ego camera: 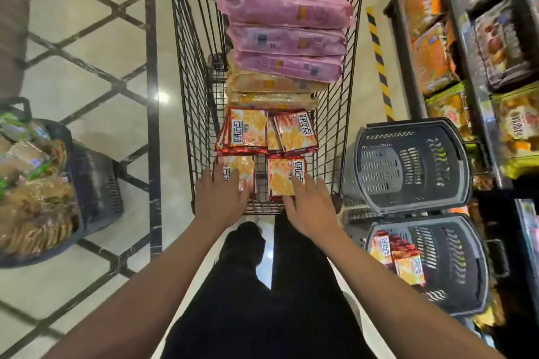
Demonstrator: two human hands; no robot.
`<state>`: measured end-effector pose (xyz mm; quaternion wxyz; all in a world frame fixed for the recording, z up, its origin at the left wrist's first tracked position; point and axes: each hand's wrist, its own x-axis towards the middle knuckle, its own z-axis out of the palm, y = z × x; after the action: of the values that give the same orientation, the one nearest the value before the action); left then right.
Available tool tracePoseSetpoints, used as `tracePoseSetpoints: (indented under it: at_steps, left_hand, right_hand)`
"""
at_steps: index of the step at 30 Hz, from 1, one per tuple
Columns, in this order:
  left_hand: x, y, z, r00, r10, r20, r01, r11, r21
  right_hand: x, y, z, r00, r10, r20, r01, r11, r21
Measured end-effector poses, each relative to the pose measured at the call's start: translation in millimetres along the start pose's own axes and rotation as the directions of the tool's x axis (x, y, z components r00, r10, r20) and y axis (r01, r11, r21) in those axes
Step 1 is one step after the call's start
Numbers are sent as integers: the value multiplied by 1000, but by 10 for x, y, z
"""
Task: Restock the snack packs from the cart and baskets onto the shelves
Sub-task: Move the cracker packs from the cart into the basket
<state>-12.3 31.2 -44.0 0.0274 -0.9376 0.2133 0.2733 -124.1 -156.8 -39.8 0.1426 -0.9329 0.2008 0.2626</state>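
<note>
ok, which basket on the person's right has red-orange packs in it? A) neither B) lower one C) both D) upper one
B: the lower basket holds a few red-orange packs; the upper basket shows only bare plastic inside.

A wire cart [186,73] stands straight ahead of the person, with snack packs [287,9] stacked in a row along its far end and 4 smaller packs [250,131] lying nearer. The left hand [218,198] and right hand [313,210] each rest on 1 of the nearest packs. A filled basket [96,183] sits left of the cart; 2 baskets [408,160] sit right of it, before the shelves [472,46].
</note>
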Motion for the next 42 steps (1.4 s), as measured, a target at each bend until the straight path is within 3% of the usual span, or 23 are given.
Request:
tracePoseSetpoints:
  at_steps: [4, 8, 13, 16, 23, 28, 33, 42]
  left_hand:
    - [362, -19, 215, 991, -60, 120, 62, 998, -12]
    - [664, -81, 473, 941, -174, 289, 223, 963, -149]
    - [945, -134, 693, 877, -310, 367, 443, 817, -369]
    - [1061, -105, 778, 847, -361, 391, 509, 763, -398]
    - [1118, -30, 904, 799, -424, 427, 601, 591, -537]
    - [995, -39, 818, 783, -403, 475, 622, 474, -623]
    - [845, -61, 590, 785, -386, 485, 610, 341, -715]
    - [270, -100, -276, 871, -438, 223, 397, 359, -845]
  right_hand:
    - [422, 90, 76, 991, 56, 120, -61, 997, 39]
    - [860, 253, 314, 924, 213, 317, -299, 920, 253]
    - [1206, 354, 467, 844, 313, 436, -477, 810, 342]
    - [1308, 336, 552, 802, 360, 477, -552, 753, 358]
    - [1325, 340, 649, 830, 332, 448, -513, 769, 381]
    - [1213, 326, 560, 827, 301, 475, -541, 658, 524]
    - [999, 234, 281, 843, 345, 413, -538, 517, 666]
    - [304, 70, -372, 887, 445, 120, -346, 471, 812]
